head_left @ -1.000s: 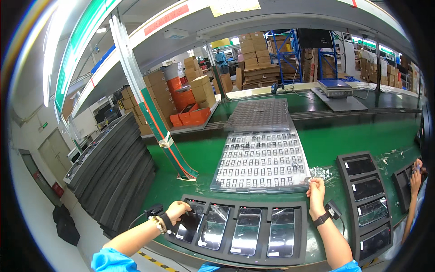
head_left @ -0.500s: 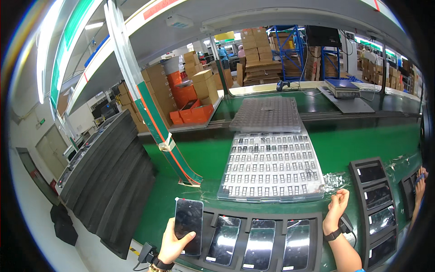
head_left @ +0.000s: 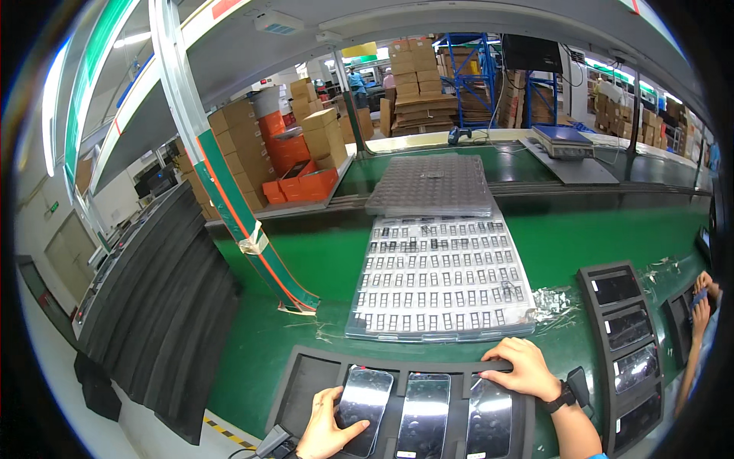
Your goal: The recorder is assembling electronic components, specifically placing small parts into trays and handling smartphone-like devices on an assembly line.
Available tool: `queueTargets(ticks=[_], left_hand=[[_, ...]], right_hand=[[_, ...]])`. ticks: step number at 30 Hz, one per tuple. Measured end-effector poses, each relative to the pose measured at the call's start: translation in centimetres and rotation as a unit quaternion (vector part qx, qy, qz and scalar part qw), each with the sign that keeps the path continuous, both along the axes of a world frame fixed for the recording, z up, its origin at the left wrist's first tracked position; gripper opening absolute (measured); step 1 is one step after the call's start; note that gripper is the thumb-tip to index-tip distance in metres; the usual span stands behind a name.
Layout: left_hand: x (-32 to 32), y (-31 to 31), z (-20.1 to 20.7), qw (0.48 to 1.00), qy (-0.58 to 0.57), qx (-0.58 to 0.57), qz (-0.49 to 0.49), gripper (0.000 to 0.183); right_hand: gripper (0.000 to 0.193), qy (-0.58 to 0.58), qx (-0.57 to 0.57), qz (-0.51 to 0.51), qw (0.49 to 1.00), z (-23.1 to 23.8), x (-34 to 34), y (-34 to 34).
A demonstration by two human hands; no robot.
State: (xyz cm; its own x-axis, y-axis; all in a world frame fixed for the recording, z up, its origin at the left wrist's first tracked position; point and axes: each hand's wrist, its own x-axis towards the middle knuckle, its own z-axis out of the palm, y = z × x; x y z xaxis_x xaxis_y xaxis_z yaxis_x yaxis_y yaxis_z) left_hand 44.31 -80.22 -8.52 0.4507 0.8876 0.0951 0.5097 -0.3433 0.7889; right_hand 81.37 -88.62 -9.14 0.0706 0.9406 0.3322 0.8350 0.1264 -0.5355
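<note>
Glossy black rectangular phone (head_left: 364,407), its glass face catching the overhead light, lies tilted over the second slot from the left of the dark grey foam tray (head_left: 306,382), at the near edge of the green conveyor belt (head_left: 306,260). Left hand (head_left: 327,432) grips the phone's lower end, thumb on the glass and fingers curled beneath, so the device is pinched rather than resting free. Right hand (head_left: 524,369) lies flat with its fingers spread, pressed on the tray's far rim above the right-hand slot; a dark watch (head_left: 564,398) sits on that wrist. Two further phones (head_left: 422,413) (head_left: 489,417) occupy the adjoining slots, while the leftmost slot looks empty. Just beyond the tray lies a clear plastic blister sheet (head_left: 440,279) holding rows of small dark parts, with a stack of similar empty sheets (head_left: 432,183) behind it. A second foam tray (head_left: 592,321) with phones stands to the right, near another person's hands (head_left: 699,302).

Risk, as a judgement: the phone sits askew to its slot, so a corner could catch the foam wall and the glass scrape or slip from the one-handed pinch. Thumb contact may also smear the face.
</note>
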Motion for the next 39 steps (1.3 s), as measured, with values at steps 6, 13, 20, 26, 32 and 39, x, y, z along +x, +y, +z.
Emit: queueTargets(ticks=[6,13,20,26,32,39], left_hand=[[-0.3,2.4,0.9,0.935,-0.146,-0.322,-0.030,0.089],[0.2,5.7,1.7,0.881,-0.033,-0.469,-0.042,0.063],[1.5,4.9,3.0,0.894,0.019,-0.446,-0.052,0.047],[2.2,3.4,3.5,0.813,-0.108,-0.571,-0.046,0.045],[7.3,1.6,5.3,0.805,-0.113,-0.574,-0.099,0.029],[7.6,2.0,3.6,0.817,-0.099,-0.545,-0.160,0.027]], right_hand=[[0.027,0.087,0.052,-0.073,0.992,-1.0,-0.8,0.1],[0.033,0.010,0.084,-0.086,0.993,-0.8,-1.2,0.4],[0.035,0.059,0.102,-0.099,0.988,-1.1,-0.9,1.1],[0.022,0.116,0.164,-0.135,0.970,-1.7,-0.3,1.1],[0.020,0.320,0.172,-0.210,0.908,-4.2,0.2,0.5],[0.019,0.305,0.201,-0.252,0.896,-2.9,-0.4,0.1]])
